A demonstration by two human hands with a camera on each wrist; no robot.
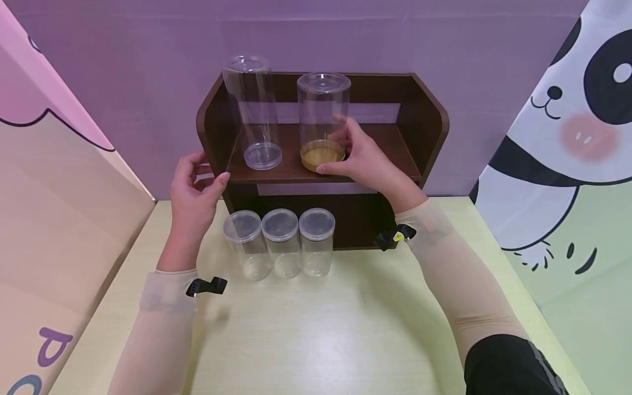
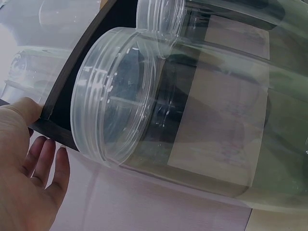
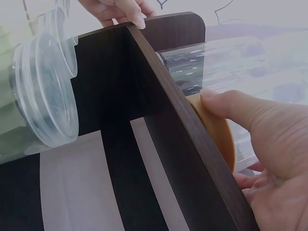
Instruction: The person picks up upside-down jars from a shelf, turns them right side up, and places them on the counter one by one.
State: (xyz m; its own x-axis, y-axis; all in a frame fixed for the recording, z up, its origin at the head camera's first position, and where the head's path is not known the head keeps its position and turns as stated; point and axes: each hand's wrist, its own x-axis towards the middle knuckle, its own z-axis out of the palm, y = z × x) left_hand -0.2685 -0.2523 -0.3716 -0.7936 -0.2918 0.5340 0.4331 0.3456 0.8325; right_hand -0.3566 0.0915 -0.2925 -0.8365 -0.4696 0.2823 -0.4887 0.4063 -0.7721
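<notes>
A clear plastic jar (image 1: 323, 104) stands upside down on the upper shelf, its tan lid (image 3: 221, 130) at the bottom. My right hand (image 1: 365, 156) holds this jar low down, thumb on the tan lid and fingers around the far side. To its left, a taller clear jar (image 1: 254, 109) also stands lid-down, near the shelf's left side. At the left side panel of the dark brown wooden shelf (image 1: 214, 118), my left hand (image 1: 195, 184) grips the edge, thumb in front and fingers behind (image 2: 45, 163).
Three clear lidded jars (image 1: 280, 241) stand in a row on the pale table (image 1: 306, 334), in front of the lower shelf's left part. A purple cloth (image 1: 148, 82) hangs behind the shelf, with printed panels (image 1: 568, 181) at both sides.
</notes>
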